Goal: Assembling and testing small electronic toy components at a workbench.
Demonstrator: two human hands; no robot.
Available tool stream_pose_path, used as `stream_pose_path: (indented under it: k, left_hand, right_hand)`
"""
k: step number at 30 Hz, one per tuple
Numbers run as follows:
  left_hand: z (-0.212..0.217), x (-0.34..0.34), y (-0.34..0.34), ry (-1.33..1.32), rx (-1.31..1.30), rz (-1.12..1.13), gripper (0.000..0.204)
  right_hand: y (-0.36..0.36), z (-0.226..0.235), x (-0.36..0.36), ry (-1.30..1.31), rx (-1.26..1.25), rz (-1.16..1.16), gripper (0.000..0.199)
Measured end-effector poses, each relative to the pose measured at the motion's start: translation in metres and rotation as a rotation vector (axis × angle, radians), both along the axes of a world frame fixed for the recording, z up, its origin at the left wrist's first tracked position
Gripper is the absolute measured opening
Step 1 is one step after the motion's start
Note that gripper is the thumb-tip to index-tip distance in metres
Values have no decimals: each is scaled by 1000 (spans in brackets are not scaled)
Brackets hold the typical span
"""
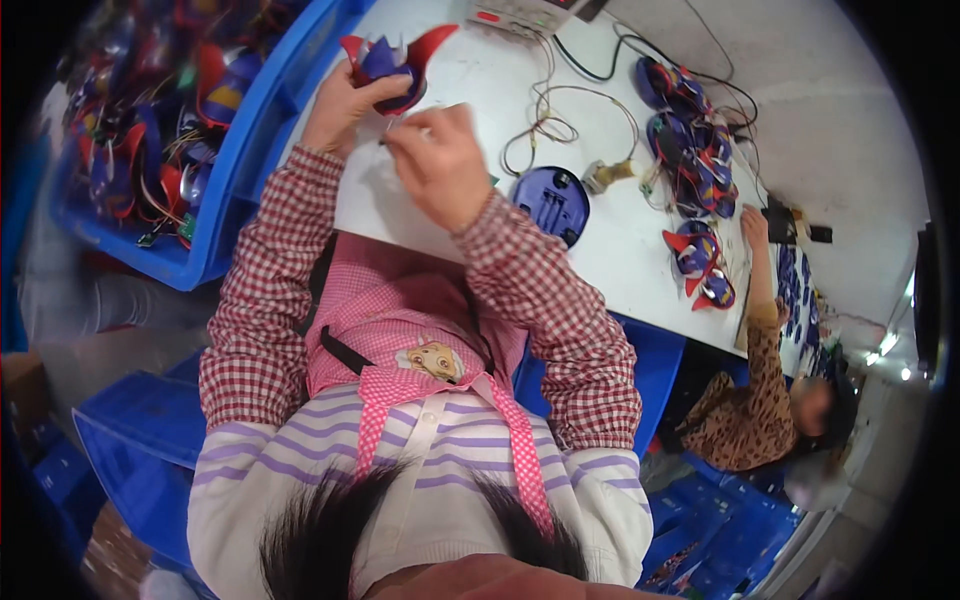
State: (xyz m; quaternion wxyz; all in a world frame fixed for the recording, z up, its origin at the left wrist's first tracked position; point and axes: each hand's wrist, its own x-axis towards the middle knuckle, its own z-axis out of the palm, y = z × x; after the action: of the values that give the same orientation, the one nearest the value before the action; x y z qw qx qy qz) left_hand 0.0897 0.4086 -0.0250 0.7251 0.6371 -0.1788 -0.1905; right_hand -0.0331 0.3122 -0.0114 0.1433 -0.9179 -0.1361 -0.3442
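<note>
My left hand (345, 108) grips a red-and-purple plastic toy part (383, 62) with pointed red wings, held over the white table (372, 205). Just below and to the right of it, my right hand (440, 165) is closed in a pinch. A tiny dark tip shows at its fingertips, too small to name, and the hand is slightly blurred. To the right of this hand lies a round, dark-blue plastic base (552, 206) with molded slots. Beside that base rests a small metal-and-tan piece (608, 176) near some thin wires.
A blue crate (215, 230) of similar toy parts with wires stands at the left. More assembled parts (690, 150) line the table's right side. A power supply box (520, 14) with cables (545, 120) sits at the back. Another person (745, 420) works at the right.
</note>
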Motion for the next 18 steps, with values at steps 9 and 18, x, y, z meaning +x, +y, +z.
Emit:
stream_pose_path:
  k: [9,18]
  left_hand:
    - [28,-73,-48,111,-180,-460,58]
    - [0,-106,-107,-669,329,-543,45]
  right_hand:
    - [-105,33,-110,293,1092,-338,20]
    - [-132,-44,-147,192,484,-772,22]
